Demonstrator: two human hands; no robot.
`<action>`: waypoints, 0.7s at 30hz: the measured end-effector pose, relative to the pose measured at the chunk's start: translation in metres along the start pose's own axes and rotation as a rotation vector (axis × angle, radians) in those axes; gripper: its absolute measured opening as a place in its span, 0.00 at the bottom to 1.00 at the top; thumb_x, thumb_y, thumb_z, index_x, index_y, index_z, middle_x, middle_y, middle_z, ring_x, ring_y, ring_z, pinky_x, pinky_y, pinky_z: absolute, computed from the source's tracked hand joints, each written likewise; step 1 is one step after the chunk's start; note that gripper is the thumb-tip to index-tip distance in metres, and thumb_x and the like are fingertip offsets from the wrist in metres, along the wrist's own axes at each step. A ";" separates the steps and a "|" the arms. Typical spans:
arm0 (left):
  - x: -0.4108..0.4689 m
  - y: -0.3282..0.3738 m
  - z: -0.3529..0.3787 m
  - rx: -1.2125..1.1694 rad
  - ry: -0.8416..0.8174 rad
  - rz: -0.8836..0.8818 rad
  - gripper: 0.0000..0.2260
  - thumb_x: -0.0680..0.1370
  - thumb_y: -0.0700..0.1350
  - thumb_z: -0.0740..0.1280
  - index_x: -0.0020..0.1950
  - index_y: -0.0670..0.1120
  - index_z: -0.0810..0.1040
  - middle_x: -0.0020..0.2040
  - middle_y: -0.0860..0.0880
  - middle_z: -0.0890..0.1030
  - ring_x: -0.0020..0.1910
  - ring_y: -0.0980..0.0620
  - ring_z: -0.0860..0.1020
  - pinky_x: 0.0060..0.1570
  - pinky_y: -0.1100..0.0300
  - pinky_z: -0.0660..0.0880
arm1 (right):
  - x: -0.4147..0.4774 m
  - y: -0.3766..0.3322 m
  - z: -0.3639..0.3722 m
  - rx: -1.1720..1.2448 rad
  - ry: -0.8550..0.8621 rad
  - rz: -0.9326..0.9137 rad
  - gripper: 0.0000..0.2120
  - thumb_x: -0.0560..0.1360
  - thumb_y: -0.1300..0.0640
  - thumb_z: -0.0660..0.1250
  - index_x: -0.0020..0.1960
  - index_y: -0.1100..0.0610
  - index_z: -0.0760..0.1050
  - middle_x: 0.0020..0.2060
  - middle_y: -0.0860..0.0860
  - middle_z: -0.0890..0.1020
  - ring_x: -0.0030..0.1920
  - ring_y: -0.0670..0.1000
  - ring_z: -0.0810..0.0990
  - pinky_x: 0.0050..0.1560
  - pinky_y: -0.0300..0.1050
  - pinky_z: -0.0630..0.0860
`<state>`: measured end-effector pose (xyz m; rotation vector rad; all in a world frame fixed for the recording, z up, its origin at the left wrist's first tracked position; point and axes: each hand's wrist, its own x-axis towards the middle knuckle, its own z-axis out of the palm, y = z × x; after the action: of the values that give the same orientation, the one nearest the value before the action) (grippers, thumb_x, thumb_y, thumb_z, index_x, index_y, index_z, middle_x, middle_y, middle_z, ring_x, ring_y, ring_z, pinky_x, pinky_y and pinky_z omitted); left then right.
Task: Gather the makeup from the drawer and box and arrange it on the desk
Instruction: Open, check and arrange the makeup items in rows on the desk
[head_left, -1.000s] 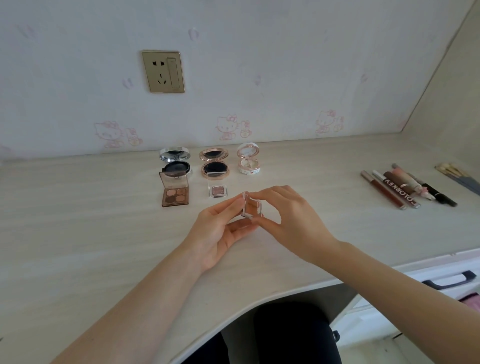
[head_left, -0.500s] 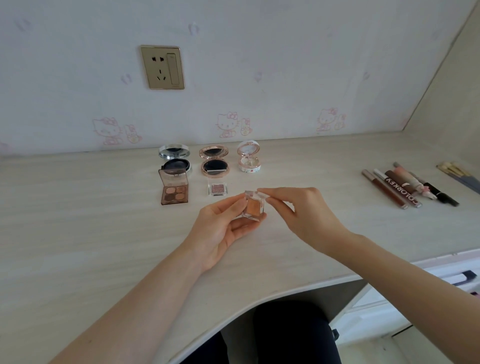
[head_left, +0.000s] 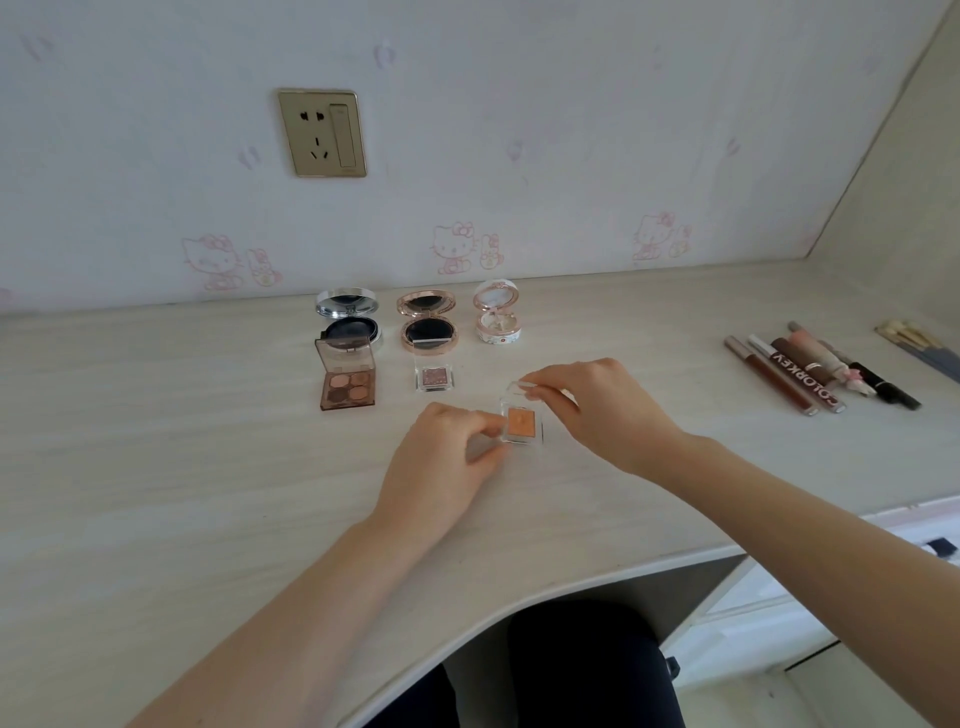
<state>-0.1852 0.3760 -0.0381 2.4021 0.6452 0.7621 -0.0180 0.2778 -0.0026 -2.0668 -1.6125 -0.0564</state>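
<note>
Opening the orange eyeshadow case (head_left: 521, 422) at the surface (head_left: 156, 441), near the glitter single (head_left: 435, 378): left hand (head_left: 441, 457) grip pinches its base, right hand (head_left: 597, 410) grip pinches the clear lid (head_left: 519, 388). Best w/ base held flat, lid eased fully back, then set in row.

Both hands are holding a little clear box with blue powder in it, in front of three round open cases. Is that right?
Not quite. The powder in the little clear box is orange, not blue, as the head view shows. The left hand and right hand do hold it, in front of the three round open cases.
</note>
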 end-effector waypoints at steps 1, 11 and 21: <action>0.000 -0.001 0.001 0.054 -0.003 0.040 0.11 0.74 0.47 0.71 0.56 0.52 0.82 0.49 0.59 0.81 0.55 0.57 0.72 0.52 0.65 0.68 | 0.001 0.000 0.000 -0.002 -0.006 0.003 0.11 0.80 0.54 0.61 0.57 0.50 0.80 0.48 0.47 0.85 0.49 0.52 0.81 0.49 0.53 0.77; 0.001 0.004 0.001 0.266 -0.011 0.225 0.08 0.77 0.45 0.68 0.54 0.47 0.84 0.54 0.53 0.82 0.57 0.49 0.74 0.51 0.52 0.75 | 0.012 0.001 0.001 -0.022 -0.083 -0.006 0.11 0.79 0.53 0.62 0.53 0.54 0.82 0.44 0.49 0.85 0.47 0.54 0.81 0.48 0.53 0.76; -0.001 0.006 0.005 0.252 0.031 0.219 0.07 0.77 0.44 0.68 0.52 0.47 0.85 0.51 0.53 0.83 0.54 0.49 0.75 0.47 0.52 0.77 | 0.023 0.003 -0.005 0.000 -0.152 -0.034 0.09 0.79 0.57 0.64 0.51 0.55 0.82 0.41 0.47 0.85 0.42 0.48 0.82 0.49 0.40 0.74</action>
<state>-0.1810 0.3695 -0.0388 2.7303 0.5216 0.8519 -0.0073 0.2956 0.0083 -2.0874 -1.7374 0.0902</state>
